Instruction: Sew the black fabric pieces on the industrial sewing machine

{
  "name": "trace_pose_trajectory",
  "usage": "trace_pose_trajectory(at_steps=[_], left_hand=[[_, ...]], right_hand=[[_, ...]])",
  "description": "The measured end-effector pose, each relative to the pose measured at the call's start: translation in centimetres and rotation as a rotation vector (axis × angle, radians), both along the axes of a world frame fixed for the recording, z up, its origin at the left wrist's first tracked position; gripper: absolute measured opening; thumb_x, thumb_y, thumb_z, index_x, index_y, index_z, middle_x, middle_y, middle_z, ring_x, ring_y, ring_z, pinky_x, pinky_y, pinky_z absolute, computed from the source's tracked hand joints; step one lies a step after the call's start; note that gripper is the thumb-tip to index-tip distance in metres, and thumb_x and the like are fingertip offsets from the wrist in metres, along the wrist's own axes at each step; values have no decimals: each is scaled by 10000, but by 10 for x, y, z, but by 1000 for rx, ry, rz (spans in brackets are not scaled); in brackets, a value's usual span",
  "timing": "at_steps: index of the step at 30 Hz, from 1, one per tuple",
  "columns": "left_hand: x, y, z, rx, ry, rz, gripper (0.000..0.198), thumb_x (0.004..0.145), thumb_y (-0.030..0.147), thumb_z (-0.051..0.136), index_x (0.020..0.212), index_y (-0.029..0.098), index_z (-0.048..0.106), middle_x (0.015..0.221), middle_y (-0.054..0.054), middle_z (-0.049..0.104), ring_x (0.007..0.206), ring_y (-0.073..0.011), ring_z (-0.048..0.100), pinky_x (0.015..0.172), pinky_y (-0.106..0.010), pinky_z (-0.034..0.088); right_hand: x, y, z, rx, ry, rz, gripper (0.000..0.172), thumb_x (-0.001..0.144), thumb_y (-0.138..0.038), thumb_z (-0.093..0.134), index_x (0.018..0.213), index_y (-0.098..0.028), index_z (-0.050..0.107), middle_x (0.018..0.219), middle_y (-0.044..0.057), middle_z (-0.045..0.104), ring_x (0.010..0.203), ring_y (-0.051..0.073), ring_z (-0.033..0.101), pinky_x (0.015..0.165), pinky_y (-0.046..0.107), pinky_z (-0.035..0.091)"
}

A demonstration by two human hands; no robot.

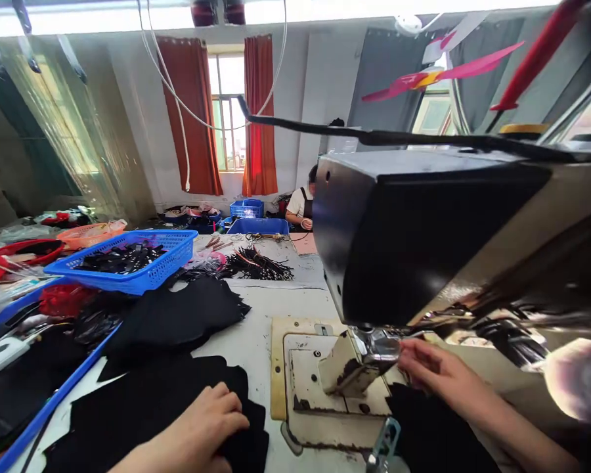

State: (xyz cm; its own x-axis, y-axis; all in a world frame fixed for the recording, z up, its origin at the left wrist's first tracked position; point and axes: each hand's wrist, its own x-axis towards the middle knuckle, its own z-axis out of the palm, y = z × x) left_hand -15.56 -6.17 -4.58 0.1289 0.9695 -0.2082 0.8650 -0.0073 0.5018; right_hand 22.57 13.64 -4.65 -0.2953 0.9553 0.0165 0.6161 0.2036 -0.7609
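A sewing machine (408,243) with a dark head fills the right half of the head view, above a worn cream base plate (325,420). Flat on a stack of black fabric pieces (152,401) at the lower left rests my left hand (209,420), fingers slightly bent and spread. My right hand (431,368) is just right of the machine's needle area, its fingers pinched together; whatever they hold is too small to make out. Below that hand another black fabric piece (428,427) lies beside the base plate.
A blue basket (152,279) of black parts stands at the left, beyond a blue-rimmed bin (69,394). Black cords (261,264) lie on the table behind the machine. Farther back sits a person (298,207). A metal clip-like part (387,440) rises near the front edge.
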Motion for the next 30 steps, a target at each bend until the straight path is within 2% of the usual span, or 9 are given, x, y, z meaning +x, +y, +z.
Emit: trace_pose_trajectory(at_steps=[3, 6, 9, 11, 16, 19, 25, 27, 30], left_hand=[[27, -6, -9, -1, 78, -127, 226, 666, 223, 708, 875, 306, 687, 968, -22, 660, 996, -258, 556, 874, -395, 419], [7, -1, -23, 14, 222, -111, 157, 707, 239, 666, 831, 333, 687, 997, -18, 663, 982, -271, 571, 825, -412, 433], [-23, 1, -38, 39, 263, -36, 704, 502, 121, 733, 1130, 423, 633, 1238, -13, 629, 1208, -335, 493, 989, -495, 354], [-30, -5, -40, 43, 272, -78, 716, 525, 139, 734, 1166, 433, 609, 1251, -6, 621, 1232, -319, 480, 1014, -485, 327], [-18, -8, -31, 114, 253, -185, 27, 780, 310, 635, 798, 313, 654, 857, 34, 646, 887, -179, 594, 893, -334, 394], [-18, 5, -41, 227, 262, -106, 219, 885, 392, 479, 818, 275, 652, 883, -1, 649, 859, -181, 608, 856, -325, 422], [-3, 45, -76, 507, 372, 227, 405, 881, 430, 365, 976, 235, 707, 868, -70, 662, 814, -266, 642, 671, -385, 460], [12, 50, -76, 549, 396, 255, 443, 909, 413, 316, 1091, 255, 688, 979, -99, 657, 911, -303, 623, 677, -413, 459], [29, 51, -63, 767, 322, 170, 380, 913, 416, 386, 1091, 273, 690, 1101, -100, 643, 1048, -304, 576, 861, -456, 446]], right_hand=[[27, -42, -2, -122, -66, -15, 516, 756, -587, 526, 1028, -168, 651, 828, 83, 663, 746, 196, 608, 681, 301, 482], [45, -68, -6, -70, -90, -84, 427, 797, -512, 500, 988, -162, 653, 871, 77, 670, 817, 204, 611, 766, 311, 464], [55, -81, -15, -39, -114, -66, 364, 832, -467, 487, 957, -167, 652, 830, 55, 657, 776, 186, 592, 735, 299, 452], [55, -88, -22, -27, -128, -34, 338, 848, -445, 486, 960, -173, 652, 844, 49, 652, 777, 180, 585, 735, 297, 451], [43, -97, -37, 29, -211, 20, 262, 854, -304, 484, 975, -150, 659, 937, 77, 630, 833, 191, 589, 807, 330, 456], [41, -106, -40, 58, -243, 23, 259, 855, -220, 478, 1024, -140, 658, 1006, 94, 598, 901, 200, 588, 870, 348, 459], [31, -128, -40, 192, -351, 9, 270, 792, -142, 581, 1051, -125, 659, 1065, 121, 556, 1017, 254, 532, 946, 404, 454], [26, -129, -43, 226, -409, 19, 205, 772, -84, 556, 936, -112, 675, 1046, 136, 568, 997, 277, 532, 907, 432, 466], [28, -121, -46, 236, -388, 15, 214, 774, -19, 463, 783, -113, 655, 953, 125, 599, 920, 255, 561, 844, 403, 477]])
